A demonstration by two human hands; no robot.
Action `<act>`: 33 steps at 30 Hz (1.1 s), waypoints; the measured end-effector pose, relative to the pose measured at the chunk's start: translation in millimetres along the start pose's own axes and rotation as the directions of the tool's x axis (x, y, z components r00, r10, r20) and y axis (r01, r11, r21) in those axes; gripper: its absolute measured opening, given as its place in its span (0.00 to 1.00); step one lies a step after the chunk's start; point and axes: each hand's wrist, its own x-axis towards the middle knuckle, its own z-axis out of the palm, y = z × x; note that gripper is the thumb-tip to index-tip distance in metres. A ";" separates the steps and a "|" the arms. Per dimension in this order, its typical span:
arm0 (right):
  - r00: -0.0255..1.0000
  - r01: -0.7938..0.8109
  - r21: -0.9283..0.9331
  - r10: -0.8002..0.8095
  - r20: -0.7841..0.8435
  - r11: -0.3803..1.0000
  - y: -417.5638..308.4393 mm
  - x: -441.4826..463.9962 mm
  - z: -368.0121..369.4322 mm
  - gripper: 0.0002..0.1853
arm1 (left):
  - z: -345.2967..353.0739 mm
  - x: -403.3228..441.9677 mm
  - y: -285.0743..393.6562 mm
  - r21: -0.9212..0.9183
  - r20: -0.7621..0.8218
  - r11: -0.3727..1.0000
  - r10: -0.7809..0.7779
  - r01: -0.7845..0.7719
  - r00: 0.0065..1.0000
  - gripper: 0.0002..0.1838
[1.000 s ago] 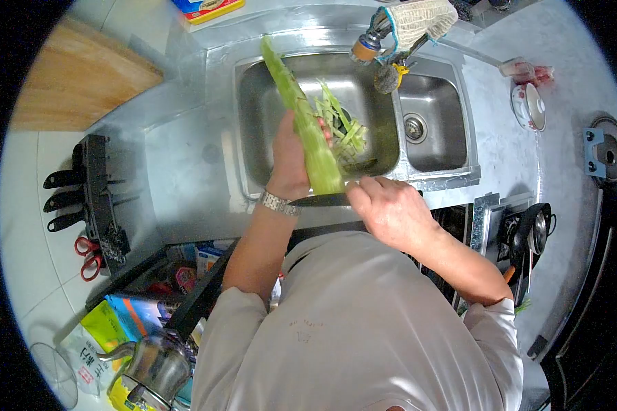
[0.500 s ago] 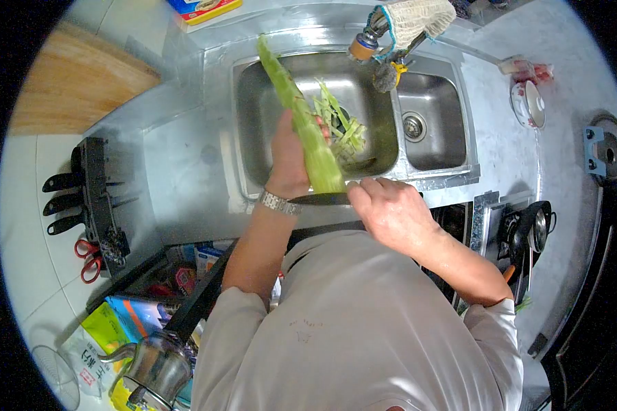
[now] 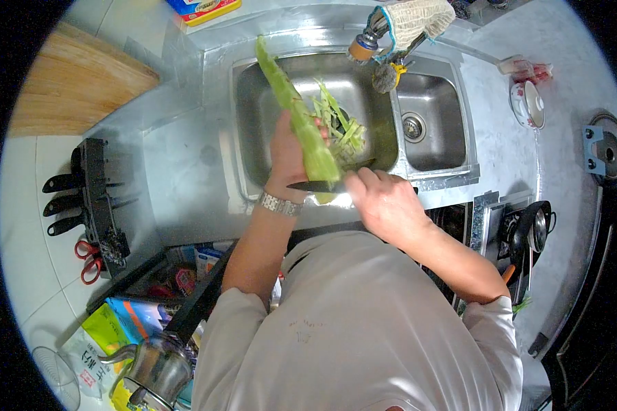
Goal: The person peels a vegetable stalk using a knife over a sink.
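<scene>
A long pale green stalk [image 3: 295, 109] slants over the left basin of the steel sink [image 3: 253, 147]. Wrapped round its middle is my left hand [image 3: 289, 152], with a metal watch on the wrist. My right hand [image 3: 389, 205] grips a dark-bladed knife [image 3: 313, 186] by the handle, which the fingers hide. The blade lies across the stalk's thick lower end, and a bit of green shows just below the blade. Green peelings [image 3: 343, 127] lie in a heap in the left basin.
A faucet [image 3: 363, 46] with a cloth [image 3: 418, 19] and a scrubber stands behind the basins. Knives and red scissors [image 3: 89, 260] hang at the left, beside a wooden board [image 3: 75, 82]. A floral bowl [image 3: 527, 105] sits at the right. Below left are a kettle [image 3: 159, 366] and packages.
The knife and my right hand have moved slightly up along the stalk's lower end. A green bit now shows below the blade. My left hand keeps its hold.
</scene>
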 end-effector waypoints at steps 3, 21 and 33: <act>1.000 -0.019 0.000 0.019 -0.006 1.000 0.4 2.0 5.0 0.14 | -2.0 2.6 -1.8 0.036 0.007 0.999 0.029 -0.029 1.000 0.19; 0.998 -0.058 -0.010 0.058 -0.029 0.998 2.6 1.1 9.5 0.15 | -7.2 3.4 4.6 0.011 0.028 0.999 0.051 -0.051 0.998 0.19; 0.996 -0.069 0.036 0.067 0.062 0.997 -3.5 -4.1 -4.0 0.10 | -19.3 8.2 7.8 0.012 0.067 0.999 0.038 -0.039 0.997 0.22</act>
